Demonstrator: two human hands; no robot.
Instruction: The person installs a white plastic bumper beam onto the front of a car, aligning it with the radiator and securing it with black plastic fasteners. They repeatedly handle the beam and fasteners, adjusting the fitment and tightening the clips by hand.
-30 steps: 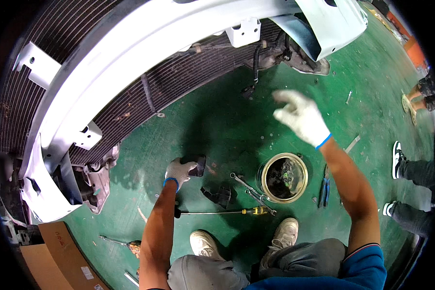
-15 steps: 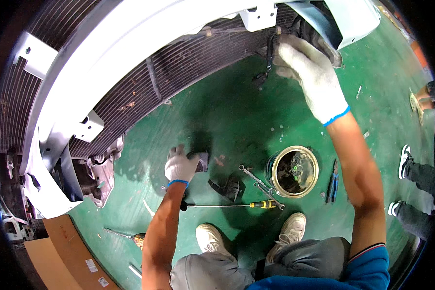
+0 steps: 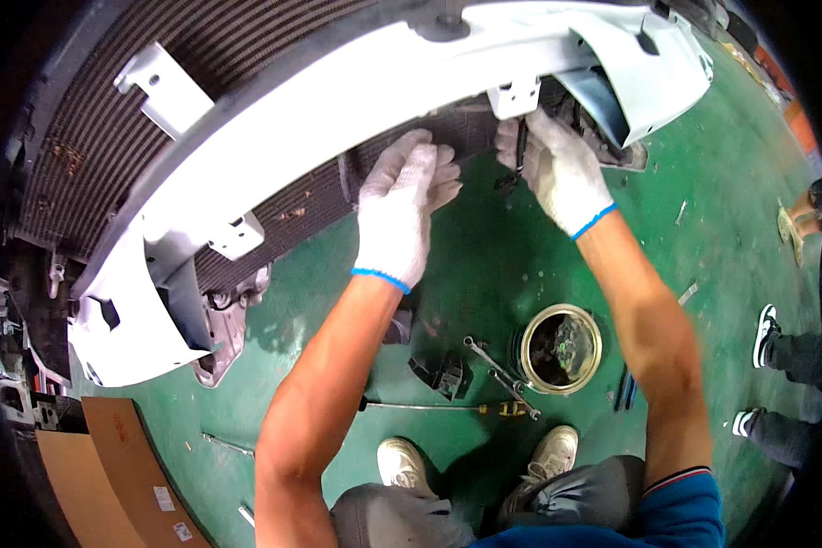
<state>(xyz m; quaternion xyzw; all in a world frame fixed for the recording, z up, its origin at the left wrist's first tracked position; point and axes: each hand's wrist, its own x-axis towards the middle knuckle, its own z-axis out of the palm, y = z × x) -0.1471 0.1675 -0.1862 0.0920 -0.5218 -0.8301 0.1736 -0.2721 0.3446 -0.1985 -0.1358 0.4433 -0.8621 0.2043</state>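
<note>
My left hand (image 3: 400,196), in a white glove with blue cuff, is raised in front of the radiator (image 3: 283,215), fingers loosely bent and apart, with nothing seen in it. My right hand (image 3: 557,169), gloved alike, is closed around a black hose (image 3: 521,146) below a white bracket (image 3: 513,96) of the long white bumper beam (image 3: 338,91). Down on the green floor (image 3: 466,265), two black plastic parts (image 3: 438,373) (image 3: 397,327) lie beside several wrenches (image 3: 498,374), a long yellow-handled screwdriver (image 3: 498,408) and a round metal tin (image 3: 557,349).
Blue-handled pliers (image 3: 627,391) lie right of the tin. At the right edge stand other people's legs and feet (image 3: 785,347). A cardboard sheet (image 3: 132,466) is at the lower left, near a partly hidden tool (image 3: 228,446). My shoes (image 3: 402,461) are at the bottom.
My left hand has left the black part on the floor and risen forward to the radiator. My right hand moved forward to the hose and closed on it.
</note>
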